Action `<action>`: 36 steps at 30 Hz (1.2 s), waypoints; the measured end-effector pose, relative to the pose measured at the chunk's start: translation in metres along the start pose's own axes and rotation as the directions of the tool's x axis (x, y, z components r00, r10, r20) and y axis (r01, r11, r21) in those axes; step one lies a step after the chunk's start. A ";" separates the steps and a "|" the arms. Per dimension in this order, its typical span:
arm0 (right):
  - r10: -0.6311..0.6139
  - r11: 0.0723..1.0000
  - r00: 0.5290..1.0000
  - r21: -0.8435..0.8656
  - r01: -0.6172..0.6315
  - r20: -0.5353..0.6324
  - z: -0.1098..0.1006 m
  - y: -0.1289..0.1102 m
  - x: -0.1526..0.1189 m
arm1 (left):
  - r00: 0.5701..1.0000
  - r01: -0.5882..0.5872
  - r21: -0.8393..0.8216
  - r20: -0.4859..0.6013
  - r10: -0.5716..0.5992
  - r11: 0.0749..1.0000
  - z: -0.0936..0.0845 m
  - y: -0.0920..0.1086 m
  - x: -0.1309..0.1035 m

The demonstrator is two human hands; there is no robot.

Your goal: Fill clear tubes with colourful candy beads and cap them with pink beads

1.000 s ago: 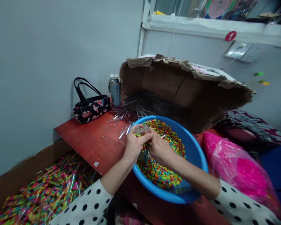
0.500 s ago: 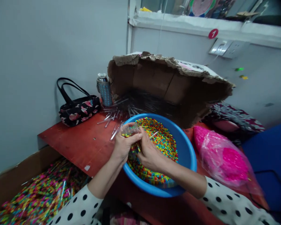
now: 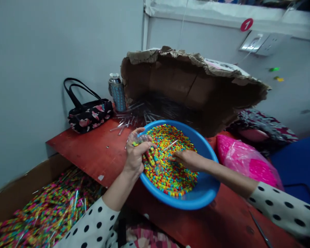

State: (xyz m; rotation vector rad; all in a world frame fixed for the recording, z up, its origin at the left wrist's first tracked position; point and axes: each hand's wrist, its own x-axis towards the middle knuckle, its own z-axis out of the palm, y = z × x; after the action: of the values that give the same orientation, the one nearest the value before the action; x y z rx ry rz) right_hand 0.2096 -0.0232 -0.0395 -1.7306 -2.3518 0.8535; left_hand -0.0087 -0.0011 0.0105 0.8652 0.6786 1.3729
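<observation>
My left hand [image 3: 137,151] is closed around several clear plastic tubes [image 3: 142,138], held over the left rim of a blue basin [image 3: 209,193]. Small yellow, green and red pellets show inside the tubes. The basin holds a heap of small multicoloured pellets [image 3: 167,179]. Inside it, my right hand [image 3: 189,160] is bent down at the pellets with its fingers drawn together. Its fingertips are partly hidden, and I cannot make out what they hold. A thin clear tube [image 3: 170,145] lies on the heap between my hands.
Behind the basin, a torn cardboard box [image 3: 175,74] lies open with loose clear tubes [image 3: 127,120] spilling out. A handbag [image 3: 90,117] and a flask [image 3: 118,94] stand left. A pink-filled bag [image 3: 248,162] is right. Filled tubes [image 3: 51,206] lie in a container below the table [image 3: 93,151].
My right hand has parted from the left and moved right, down to the pellets. The left hand keeps its grip on the tubes. The camera view has shifted slightly.
</observation>
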 end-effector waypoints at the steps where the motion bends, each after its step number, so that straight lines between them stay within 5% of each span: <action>1: 0.011 0.987 1.000 -0.162 -0.009 0.010 0.007 0.002 0.002 | 1.000 0.009 -0.002 0.007 -0.009 1.000 0.000 0.000 0.000; 4: -0.066 0.953 0.996 -0.292 0.080 0.055 0.026 -0.011 0.017 | 1.000 0.003 0.015 0.020 -0.004 1.000 0.000 0.000 -0.002; 7: -0.200 0.979 0.978 0.043 0.197 0.067 0.031 -0.033 0.032 | 0.999 -0.030 0.021 0.011 0.030 0.999 0.001 -0.001 -0.003; 11: -0.134 0.844 0.990 0.528 0.088 0.051 0.017 -0.039 0.034 | 1.000 -0.031 0.023 0.002 0.031 0.999 0.000 -0.001 -0.004; 14: -0.085 0.751 0.996 0.659 0.038 0.040 0.007 -0.034 0.028 | 1.000 -0.024 0.001 0.007 0.024 1.000 0.000 0.000 -0.003; 18: -0.059 0.747 0.998 0.664 0.036 0.013 -0.001 -0.026 0.023 | 1.000 -0.024 -0.013 0.017 0.025 1.000 0.000 0.000 -0.003; 21: -0.054 0.878 0.998 0.475 0.058 -0.022 -0.006 -0.013 0.022 | 1.000 -0.016 0.009 0.027 0.015 1.000 0.001 0.001 -0.004; 23: -0.035 0.991 0.998 0.125 0.042 -0.056 -0.006 -0.003 0.021 | 1.000 -0.011 0.023 0.028 0.011 1.000 0.001 0.001 -0.004; 26: -0.062 0.923 0.998 -0.381 0.046 -0.030 0.004 0.001 0.024 | 0.999 -0.020 0.040 0.034 0.019 0.999 0.002 0.001 -0.004; 28: -0.136 0.881 0.989 -0.450 0.147 0.056 0.016 -0.007 0.031 | 0.999 -0.030 0.047 0.031 0.029 0.998 0.002 0.001 -0.004; 32: -0.313 0.933 0.946 -0.158 0.323 0.085 0.029 -0.028 0.045 | 0.998 -0.065 0.041 0.028 0.064 0.997 0.000 0.000 -0.005; 34: -0.293 0.945 0.954 0.171 0.279 0.066 0.026 -0.030 0.047 | 0.996 -0.074 0.038 0.046 0.072 0.997 -0.001 -0.001 -0.006; 36: -0.214 0.864 0.973 0.481 0.147 0.088 0.020 -0.026 0.045 | 0.996 -0.070 0.027 0.059 0.068 0.997 -0.002 -0.001 -0.006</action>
State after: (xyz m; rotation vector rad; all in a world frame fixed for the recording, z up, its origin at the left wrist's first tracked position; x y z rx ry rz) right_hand 0.1640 0.0050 -0.0545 -1.2670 -2.0932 1.4082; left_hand -0.0106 -0.0064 0.0083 0.9560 0.6300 1.3970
